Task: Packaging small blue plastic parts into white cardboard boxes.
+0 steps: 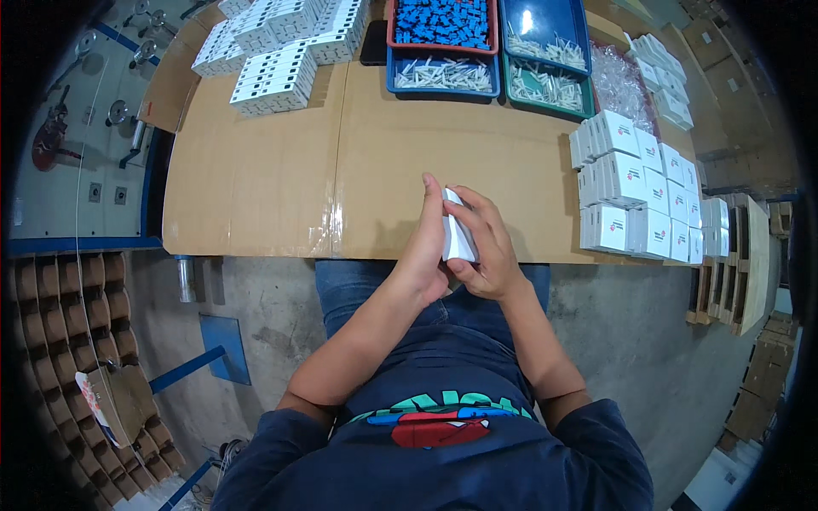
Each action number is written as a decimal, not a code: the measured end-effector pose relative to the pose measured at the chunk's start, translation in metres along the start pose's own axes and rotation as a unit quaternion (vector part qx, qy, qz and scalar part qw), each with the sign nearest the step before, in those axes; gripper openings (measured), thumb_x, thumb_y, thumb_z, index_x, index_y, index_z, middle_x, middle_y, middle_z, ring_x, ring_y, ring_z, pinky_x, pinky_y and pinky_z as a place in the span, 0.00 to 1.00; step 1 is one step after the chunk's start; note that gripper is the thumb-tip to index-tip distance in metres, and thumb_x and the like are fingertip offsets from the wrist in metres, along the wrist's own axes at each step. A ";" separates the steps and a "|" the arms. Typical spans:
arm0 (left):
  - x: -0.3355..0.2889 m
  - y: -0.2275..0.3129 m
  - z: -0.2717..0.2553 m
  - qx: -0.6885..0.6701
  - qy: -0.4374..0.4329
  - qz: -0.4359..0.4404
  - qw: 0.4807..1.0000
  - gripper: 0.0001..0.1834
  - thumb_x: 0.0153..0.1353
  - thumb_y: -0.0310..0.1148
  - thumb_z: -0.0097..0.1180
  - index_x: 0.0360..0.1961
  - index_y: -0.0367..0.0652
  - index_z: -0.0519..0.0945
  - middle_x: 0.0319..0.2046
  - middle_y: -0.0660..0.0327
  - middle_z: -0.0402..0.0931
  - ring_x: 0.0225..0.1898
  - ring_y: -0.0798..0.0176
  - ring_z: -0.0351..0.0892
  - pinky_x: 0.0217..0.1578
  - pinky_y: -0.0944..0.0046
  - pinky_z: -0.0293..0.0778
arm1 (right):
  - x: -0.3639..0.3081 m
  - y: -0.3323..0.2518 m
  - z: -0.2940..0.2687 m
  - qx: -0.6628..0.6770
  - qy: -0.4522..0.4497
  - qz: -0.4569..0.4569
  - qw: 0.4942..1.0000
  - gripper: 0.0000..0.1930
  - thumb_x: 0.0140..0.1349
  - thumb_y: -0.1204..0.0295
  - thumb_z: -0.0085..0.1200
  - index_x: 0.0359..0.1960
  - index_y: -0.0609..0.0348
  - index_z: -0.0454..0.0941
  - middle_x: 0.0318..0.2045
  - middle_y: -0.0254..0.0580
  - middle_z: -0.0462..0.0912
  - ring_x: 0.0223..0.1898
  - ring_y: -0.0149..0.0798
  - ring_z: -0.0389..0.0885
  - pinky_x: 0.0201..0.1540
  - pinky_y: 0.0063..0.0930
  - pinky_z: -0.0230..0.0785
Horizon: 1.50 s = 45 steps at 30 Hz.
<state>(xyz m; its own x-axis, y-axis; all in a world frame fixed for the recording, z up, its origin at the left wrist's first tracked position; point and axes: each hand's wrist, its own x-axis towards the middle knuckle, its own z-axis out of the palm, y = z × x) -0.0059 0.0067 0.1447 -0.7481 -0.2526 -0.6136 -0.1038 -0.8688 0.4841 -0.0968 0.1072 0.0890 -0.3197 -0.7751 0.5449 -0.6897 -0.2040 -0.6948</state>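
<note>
I hold a small white carton [457, 230] between both hands at the near edge of the cardboard-covered table [281, 179]. My left hand [429, 247] presses flat against the carton's left side, fingers straight. My right hand [486, 247] wraps around its right side and bottom. To the right stands a stack of finished white boxes [641, 196]. At the far left lie rows of white flat cartons [281, 51].
Trays at the back hold blue parts [443, 21] and white pieces [443, 75], with more white pieces in a green tray [545, 85]. Clear bags [618, 81] lie at the back right. Wooden pallets [737, 264] stand right; brown cardboard dividers [77, 366] lie on the floor left.
</note>
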 end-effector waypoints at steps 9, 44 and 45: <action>0.019 -0.020 -0.005 -0.047 0.066 0.045 0.996 0.38 0.70 0.71 0.31 0.55 0.49 0.73 0.44 0.59 0.78 0.45 0.62 0.82 0.40 0.60 0.81 | -0.005 0.010 0.006 -0.064 -0.007 -0.035 0.997 0.32 0.68 0.45 0.50 0.61 0.59 0.77 0.60 0.58 0.73 0.58 0.59 0.75 0.59 0.46 0.69; 0.021 -0.047 -0.029 0.086 0.011 0.312 0.946 0.34 0.76 0.57 0.39 0.74 0.49 0.58 0.62 0.56 0.66 0.62 0.60 0.69 0.62 0.59 0.67 | 0.003 -0.012 -0.007 0.138 -0.050 0.173 0.974 0.37 0.62 0.51 0.64 0.69 0.57 0.69 0.73 0.55 0.61 0.74 0.54 0.61 0.72 0.44 0.55; 0.019 -0.043 -0.029 0.054 -0.007 0.292 0.955 0.34 0.76 0.57 0.40 0.74 0.49 0.58 0.63 0.57 0.64 0.63 0.60 0.67 0.62 0.59 0.68 | 0.003 -0.011 -0.008 0.154 -0.057 0.174 0.971 0.37 0.60 0.53 0.67 0.68 0.58 0.70 0.73 0.55 0.61 0.73 0.54 0.61 0.72 0.44 0.56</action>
<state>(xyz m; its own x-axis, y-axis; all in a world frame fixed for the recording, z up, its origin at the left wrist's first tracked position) 0.0037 0.0270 0.0938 -0.7078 -0.6742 -0.2108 0.2680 -0.5325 0.8029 -0.0951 0.1118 0.1024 -0.4128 -0.8865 0.2089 -0.3197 -0.0737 -0.9447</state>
